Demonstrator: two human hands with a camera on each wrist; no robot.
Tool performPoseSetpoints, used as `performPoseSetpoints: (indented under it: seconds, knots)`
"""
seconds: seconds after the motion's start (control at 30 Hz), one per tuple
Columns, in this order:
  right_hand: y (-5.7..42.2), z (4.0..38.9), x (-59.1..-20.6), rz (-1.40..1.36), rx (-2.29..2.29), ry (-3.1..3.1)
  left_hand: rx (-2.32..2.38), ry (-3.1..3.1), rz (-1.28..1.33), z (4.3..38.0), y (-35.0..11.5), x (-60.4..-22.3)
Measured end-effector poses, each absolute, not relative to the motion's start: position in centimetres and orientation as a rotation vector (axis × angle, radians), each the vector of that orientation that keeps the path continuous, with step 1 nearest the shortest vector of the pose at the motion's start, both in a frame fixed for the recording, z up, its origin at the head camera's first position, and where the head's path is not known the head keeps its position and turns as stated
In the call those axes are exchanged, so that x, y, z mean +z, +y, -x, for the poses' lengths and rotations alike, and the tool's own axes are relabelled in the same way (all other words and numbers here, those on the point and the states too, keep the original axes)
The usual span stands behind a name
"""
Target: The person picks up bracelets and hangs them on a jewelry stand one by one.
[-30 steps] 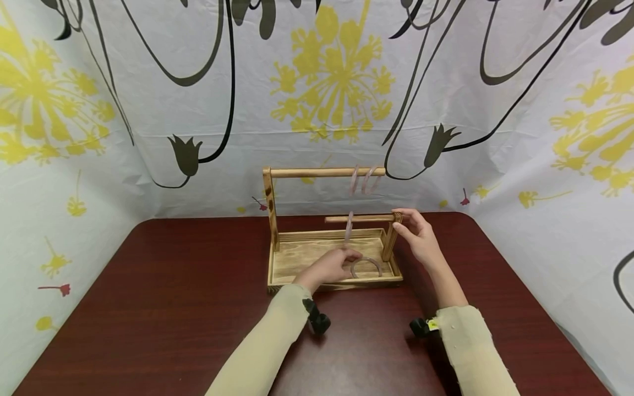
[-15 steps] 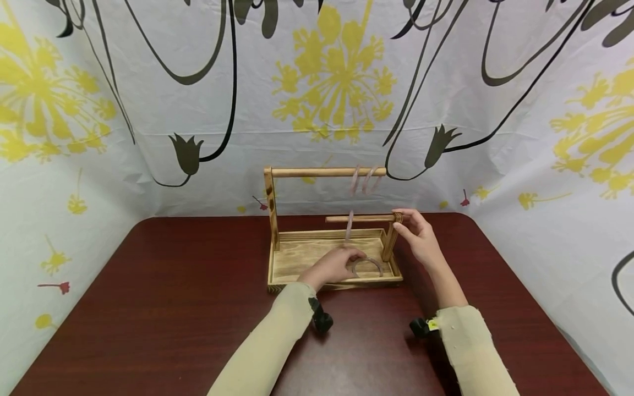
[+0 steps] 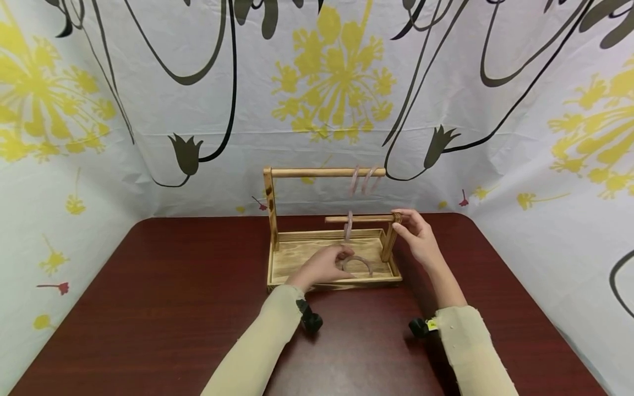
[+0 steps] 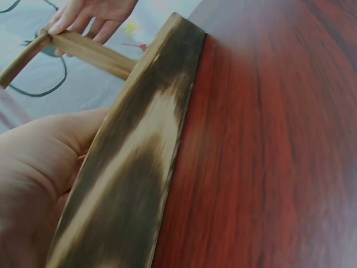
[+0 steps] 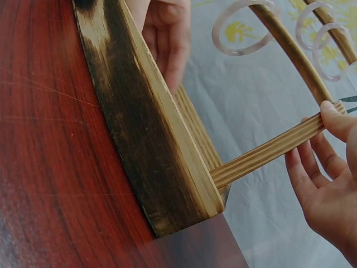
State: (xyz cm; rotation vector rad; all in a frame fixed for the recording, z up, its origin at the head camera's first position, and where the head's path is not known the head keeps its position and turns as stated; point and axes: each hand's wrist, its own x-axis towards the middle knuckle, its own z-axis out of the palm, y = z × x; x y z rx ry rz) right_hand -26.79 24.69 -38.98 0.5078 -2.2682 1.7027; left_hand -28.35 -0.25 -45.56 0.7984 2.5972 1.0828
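A wooden bangle stand has a shallow tray [image 3: 292, 281], a long upper bar [image 3: 317, 172] and a shorter lower bar [image 3: 366, 218]. My left hand [image 3: 322, 265] is over the tray, thumb and fingers around the near side of a pale, translucent bangle [image 3: 365, 260]. The tray wall hides its fingertips in the left wrist view. My right hand [image 3: 421, 239] grips the top of the short post where the lower bar joins it; in the right wrist view, its thumb [image 5: 334, 120] lies over the post end. Another pale bangle [image 5: 216, 30] hangs on the lower bar.
Several pinkish bangles [image 3: 365, 181] hang near the free right end of the upper bar. The stand sits toward the back of a dark red-brown table [image 3: 173, 308]. A white cloth with yellow flower prints [image 3: 213, 110] hangs behind it and at both sides.
My left hand moves slightly left, and the bangle in the tray shifts left with it. The bangle on the lower bar has swung a little. The right hand stays at the post.
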Motion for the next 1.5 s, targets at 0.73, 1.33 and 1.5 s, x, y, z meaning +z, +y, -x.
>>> performPoseSetpoints:
  seconds: [0.73, 1.33, 1.5]
  knots:
    - [24.7, 26.6, -38.8, -0.491, 1.690, -2.294, 1.582, 2.407, -0.461, 27.8, -5.5, -45.5]
    - [25.8, 28.1, -40.8, -0.508, 1.680, -2.275, 1.730, 2.304, -0.449, 27.0, -8.3, -44.5]
    - [25.9, 28.4, -41.2, -0.499, 1.676, -2.275, 1.845, 2.184, -0.441, 27.0, -8.8, -44.1]
